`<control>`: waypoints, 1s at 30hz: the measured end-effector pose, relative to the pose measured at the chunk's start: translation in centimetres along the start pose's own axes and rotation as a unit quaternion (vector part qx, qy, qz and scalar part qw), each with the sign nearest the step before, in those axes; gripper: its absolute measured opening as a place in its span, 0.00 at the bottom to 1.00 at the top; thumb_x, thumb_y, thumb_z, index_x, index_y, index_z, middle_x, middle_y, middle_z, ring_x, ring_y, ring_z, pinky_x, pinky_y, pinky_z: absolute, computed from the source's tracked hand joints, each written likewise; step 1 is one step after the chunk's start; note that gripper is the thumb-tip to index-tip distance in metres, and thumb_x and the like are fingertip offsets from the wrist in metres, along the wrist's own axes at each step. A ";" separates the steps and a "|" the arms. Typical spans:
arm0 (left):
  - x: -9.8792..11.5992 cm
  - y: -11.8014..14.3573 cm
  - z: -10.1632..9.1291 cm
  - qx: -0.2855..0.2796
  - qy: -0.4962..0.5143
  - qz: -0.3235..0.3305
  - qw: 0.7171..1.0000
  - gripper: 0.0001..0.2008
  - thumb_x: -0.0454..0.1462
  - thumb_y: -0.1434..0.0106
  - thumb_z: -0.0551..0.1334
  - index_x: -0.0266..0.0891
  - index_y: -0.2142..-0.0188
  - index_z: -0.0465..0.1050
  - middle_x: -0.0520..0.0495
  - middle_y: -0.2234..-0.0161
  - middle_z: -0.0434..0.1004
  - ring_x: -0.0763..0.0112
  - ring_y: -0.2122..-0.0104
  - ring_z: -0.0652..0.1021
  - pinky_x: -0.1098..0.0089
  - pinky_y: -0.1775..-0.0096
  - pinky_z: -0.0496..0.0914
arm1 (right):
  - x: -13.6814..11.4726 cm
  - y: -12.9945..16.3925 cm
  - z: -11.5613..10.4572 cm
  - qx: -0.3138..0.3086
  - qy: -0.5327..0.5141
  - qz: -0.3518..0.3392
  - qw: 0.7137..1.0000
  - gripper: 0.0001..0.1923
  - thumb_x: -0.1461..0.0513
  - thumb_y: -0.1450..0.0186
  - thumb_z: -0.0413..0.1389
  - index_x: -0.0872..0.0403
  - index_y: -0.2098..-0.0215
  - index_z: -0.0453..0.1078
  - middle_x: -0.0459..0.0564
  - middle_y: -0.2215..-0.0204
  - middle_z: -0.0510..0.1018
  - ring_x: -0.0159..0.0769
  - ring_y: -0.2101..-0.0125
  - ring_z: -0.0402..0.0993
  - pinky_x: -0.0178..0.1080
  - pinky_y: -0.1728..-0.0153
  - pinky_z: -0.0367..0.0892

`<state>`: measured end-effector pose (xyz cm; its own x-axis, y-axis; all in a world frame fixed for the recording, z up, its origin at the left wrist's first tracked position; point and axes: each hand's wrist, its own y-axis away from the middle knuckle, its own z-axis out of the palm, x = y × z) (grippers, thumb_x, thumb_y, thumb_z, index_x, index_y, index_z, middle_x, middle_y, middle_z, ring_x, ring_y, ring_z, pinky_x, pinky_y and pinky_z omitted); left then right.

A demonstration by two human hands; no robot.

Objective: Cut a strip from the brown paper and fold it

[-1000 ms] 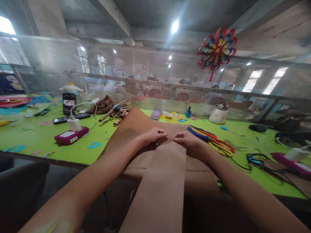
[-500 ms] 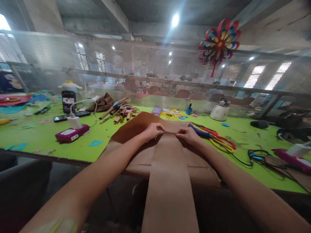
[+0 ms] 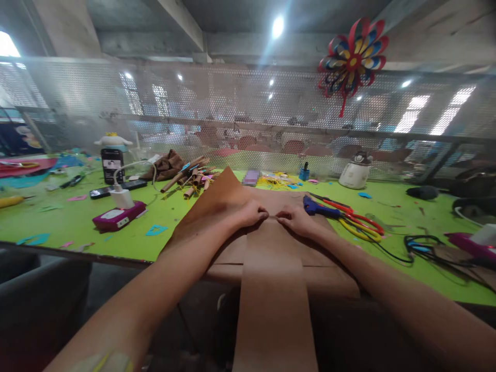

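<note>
A long strip of brown kraft paper [image 3: 273,310] runs from the table over its front edge towards me. It lies on a larger brown paper sheet [image 3: 228,256], whose far left part [image 3: 220,194] curls up into a point. At the strip's far end, my left hand [image 3: 253,213] pinches the edge from the left, fingers closed. My right hand [image 3: 294,218] is closed in a pinch on the same edge from the right, its fingertips close to the left ones. A blue-handled glue gun [image 3: 321,208] lies just beyond my right hand.
Red-handled scissors [image 3: 372,223] and yellow-handled ones [image 3: 358,230] lie to the right on the green table [image 3: 132,243], near a black cable [image 3: 395,257]. Rolled brown paper tubes [image 3: 189,178], a purple power strip [image 3: 120,215] and a propped phone [image 3: 112,164] stand left. A white bottle [image 3: 354,173] stands back right.
My fingertips have come closer together along the strip's far edge. The large sheet's left part now rises to a sharper point. The whole view has shifted slightly.
</note>
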<state>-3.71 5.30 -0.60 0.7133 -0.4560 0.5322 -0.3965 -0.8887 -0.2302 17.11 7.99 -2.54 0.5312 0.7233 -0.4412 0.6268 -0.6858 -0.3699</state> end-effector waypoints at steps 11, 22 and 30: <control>-0.8 -0.8 0.5 0.016 -0.033 -0.019 0.999 0.09 0.35 0.44 0.61 0.33 0.67 0.80 0.47 0.72 0.79 0.70 0.72 0.73 0.75 0.68 0.64 | -0.5 -2.4 -0.2 -0.052 0.030 0.049 0.997 0.06 0.64 0.43 0.57 0.54 0.73 0.77 0.51 0.75 0.78 0.37 0.74 0.70 0.36 0.70 0.59; -1.3 -0.8 -0.6 -0.030 -0.082 0.027 0.996 0.09 0.33 0.43 0.60 0.34 0.66 0.79 0.48 0.70 0.80 0.72 0.71 0.74 0.75 0.67 0.64 | -1.5 -0.6 0.1 -0.018 0.115 -0.029 0.993 0.08 0.67 0.38 0.51 0.58 0.69 0.73 0.52 0.70 0.77 0.34 0.71 0.70 0.33 0.69 0.59; -1.3 -0.6 -1.2 -0.048 -0.111 0.050 0.991 0.08 0.32 0.43 0.60 0.36 0.68 0.78 0.49 0.70 0.79 0.72 0.69 0.74 0.75 0.64 0.64 | -1.3 -0.6 0.0 -0.055 0.211 -0.051 0.975 0.07 0.66 0.37 0.51 0.57 0.66 0.72 0.53 0.67 0.76 0.35 0.67 0.70 0.33 0.68 0.56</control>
<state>-5.14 6.53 -0.16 0.7726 -0.5504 0.3166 -0.5176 -0.8347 -0.1881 16.04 7.43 -1.73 0.6360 0.7713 -0.0222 0.7331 -0.6130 -0.2947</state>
